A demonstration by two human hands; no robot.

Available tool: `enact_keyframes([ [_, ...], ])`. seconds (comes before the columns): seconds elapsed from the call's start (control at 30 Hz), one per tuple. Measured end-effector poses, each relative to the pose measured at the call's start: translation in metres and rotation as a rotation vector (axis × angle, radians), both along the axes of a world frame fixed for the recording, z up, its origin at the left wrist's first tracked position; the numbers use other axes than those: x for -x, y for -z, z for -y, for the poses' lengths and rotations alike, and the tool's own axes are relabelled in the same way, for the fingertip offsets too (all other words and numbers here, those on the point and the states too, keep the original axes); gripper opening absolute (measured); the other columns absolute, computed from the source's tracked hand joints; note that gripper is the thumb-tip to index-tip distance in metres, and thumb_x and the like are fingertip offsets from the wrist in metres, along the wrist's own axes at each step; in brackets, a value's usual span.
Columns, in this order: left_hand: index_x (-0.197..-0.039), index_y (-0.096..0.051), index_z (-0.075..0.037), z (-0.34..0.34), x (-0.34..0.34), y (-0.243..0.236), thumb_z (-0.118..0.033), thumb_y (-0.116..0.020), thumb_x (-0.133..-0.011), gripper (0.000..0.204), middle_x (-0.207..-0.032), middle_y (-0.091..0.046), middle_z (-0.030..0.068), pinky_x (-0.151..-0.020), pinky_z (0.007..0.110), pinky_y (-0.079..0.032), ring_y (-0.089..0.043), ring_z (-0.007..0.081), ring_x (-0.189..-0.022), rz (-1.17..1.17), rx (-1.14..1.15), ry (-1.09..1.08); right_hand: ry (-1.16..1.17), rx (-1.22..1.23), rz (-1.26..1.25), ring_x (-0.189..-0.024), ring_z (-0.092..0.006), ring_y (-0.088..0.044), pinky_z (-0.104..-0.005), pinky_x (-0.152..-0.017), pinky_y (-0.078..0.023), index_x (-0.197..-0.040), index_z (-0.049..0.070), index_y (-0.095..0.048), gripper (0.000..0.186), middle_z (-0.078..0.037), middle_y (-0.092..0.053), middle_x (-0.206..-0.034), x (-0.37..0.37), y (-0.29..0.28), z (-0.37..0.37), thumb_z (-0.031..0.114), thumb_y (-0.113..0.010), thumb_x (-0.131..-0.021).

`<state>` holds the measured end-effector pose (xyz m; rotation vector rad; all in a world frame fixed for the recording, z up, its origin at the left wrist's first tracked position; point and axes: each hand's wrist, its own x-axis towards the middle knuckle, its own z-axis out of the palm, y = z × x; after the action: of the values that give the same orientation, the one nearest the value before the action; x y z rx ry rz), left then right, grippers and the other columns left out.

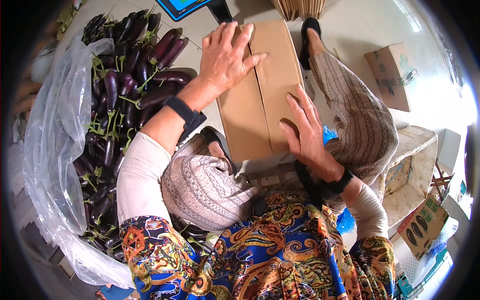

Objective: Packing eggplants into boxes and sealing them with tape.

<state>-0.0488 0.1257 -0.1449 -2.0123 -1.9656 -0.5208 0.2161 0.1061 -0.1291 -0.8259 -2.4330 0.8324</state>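
Note:
A long cardboard box (pixel 247 115) stands between my legs, its two top flaps folded down with a narrow seam along the middle. My left hand (pixel 227 60) rests on the far left part of the top with fingers spread, the thumb across the seam. My right hand (pixel 307 135) lies on the right flap near the box's near end, fingers apart and pressed against the cardboard. Neither hand grips anything visibly. A heap of purple eggplants (pixel 112 92) lies just left of the box, partly bordered by a crumpled clear plastic sheet (pixel 52 145).
A screen device (pixel 180 7) stands beyond the box, beside flattened cardboard (pixel 295 7). At right are a small carton (pixel 387 77), a worn foam crate (pixel 405 170), a printed cardboard piece (pixel 420 225) and blue plastic (pixel 345 220). My legs (pixel 357 117) flank the box.

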Motion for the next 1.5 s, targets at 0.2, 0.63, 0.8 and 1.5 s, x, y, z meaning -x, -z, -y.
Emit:
enact_keyframes([
  [0.2, -0.133, -0.05, -0.014, -0.034, 0.04, 0.021, -0.057, -0.055, -0.087, 0.063, -0.121, -0.052, 0.011, -0.092, 0.045, -0.038, -0.051, 0.0295, -0.109, -0.058, -0.079, -0.01, 0.06, -0.07, -0.048, -0.13, -0.0394, -0.04, -0.0478, -0.101, -0.036, -0.131, 0.001, -0.051, 0.051, -0.022, -0.04, -0.143, 0.032, 0.008, -0.018, 0.016, -0.064, -0.083],
  [0.63, -0.128, -0.051, -0.013, -0.046, 0.059, 0.038, -0.051, -0.054, -0.089, 0.055, -0.116, -0.057, 0.011, -0.086, 0.048, -0.042, -0.054, 0.033, -0.106, -0.079, -0.129, -0.044, 0.261, 0.515, 0.164, -0.101, -0.017, -0.063, -0.0286, -0.088, -0.05, -0.122, 0.008, -0.061, 0.031, -0.007, -0.064, -0.119, -0.121, -0.115, -0.157, 0.013, -0.059, -0.092],
  [0.8, -0.129, -0.05, -0.014, -0.061, 0.029, 0.03, -0.049, -0.055, -0.089, 0.053, -0.12, -0.055, 0.0115, -0.089, 0.051, -0.042, -0.053, 0.0336, -0.111, 0.023, -0.049, -0.077, 0.268, 0.164, 0.321, -0.083, -0.0223, -0.069, -0.0345, -0.076, -0.055, -0.107, 0.008, -0.068, 0.026, -0.01, -0.071, -0.097, -0.227, 0.014, -0.204, 0.023, -0.068, -0.085],
  [1.5, -0.123, -0.054, -0.01, -0.032, 0.019, 0.003, -0.041, -0.065, -0.084, 0.051, -0.111, -0.056, 0.0099, -0.086, 0.046, -0.04, -0.053, 0.03, -0.103, 0.022, 0.007, -0.112, 0.488, 0.111, 0.963, -0.118, -0.04, -0.049, -0.0491, -0.097, -0.043, -0.129, 0.007, -0.045, 0.06, -0.021, -0.054, -0.125, -0.239, 0.203, -0.189, 0.016, -0.063, -0.072],
])
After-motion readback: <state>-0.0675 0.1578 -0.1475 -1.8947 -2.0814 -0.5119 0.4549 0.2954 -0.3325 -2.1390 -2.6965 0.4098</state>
